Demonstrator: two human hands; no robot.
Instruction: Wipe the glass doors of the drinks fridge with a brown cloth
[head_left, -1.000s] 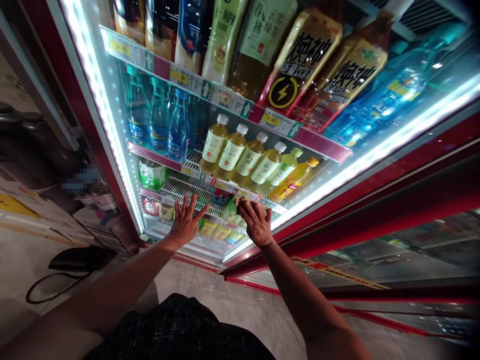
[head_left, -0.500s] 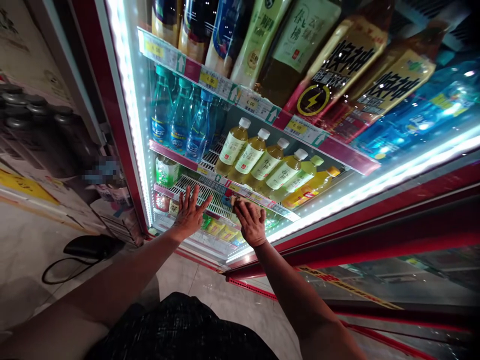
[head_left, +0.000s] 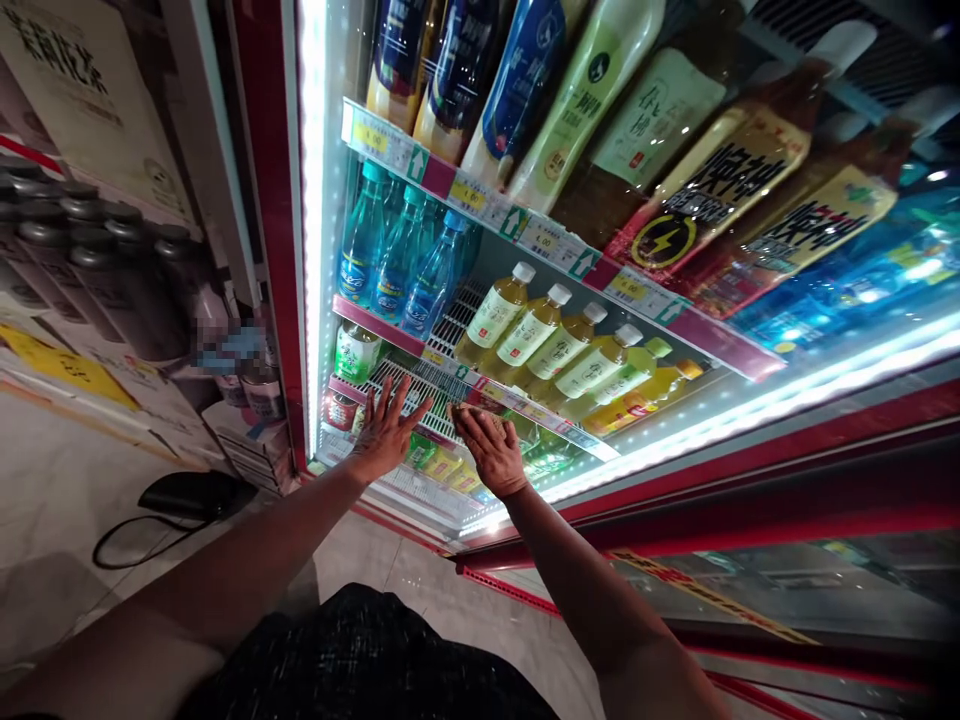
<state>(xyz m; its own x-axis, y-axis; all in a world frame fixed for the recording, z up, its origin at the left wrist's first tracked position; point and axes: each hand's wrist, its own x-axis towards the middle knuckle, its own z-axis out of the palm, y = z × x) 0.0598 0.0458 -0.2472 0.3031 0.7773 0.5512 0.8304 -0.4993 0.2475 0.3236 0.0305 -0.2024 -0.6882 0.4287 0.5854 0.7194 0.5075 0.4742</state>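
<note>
The right hand point(head_left: 491, 445), fingers pressed together, covers a brownish cloth-like thing point(head_left: 498, 424) on the wire shelf point(head_left: 415, 384); I cannot tell whether it pinches; at nine o'clock, the left hand point(head_left: 384, 437) spreads its fingers; at one, four white-capped bottles point(head_left: 559, 346), two labelled 春拂; at two, two bottles reading 焕神 point(head_left: 739, 185).

Shelf point(head_left: 437, 386) — metal wire; tea bottles point(head_left: 527, 338) — glossy plastic.

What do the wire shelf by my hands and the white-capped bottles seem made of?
Wire shelf: probably pale metal, perhaps coated; thin, evenly spaced bars show. White-capped bottles: likely clear, glossy plastic; yellowish liquid shows through, though glass isn't ruled out.
</note>
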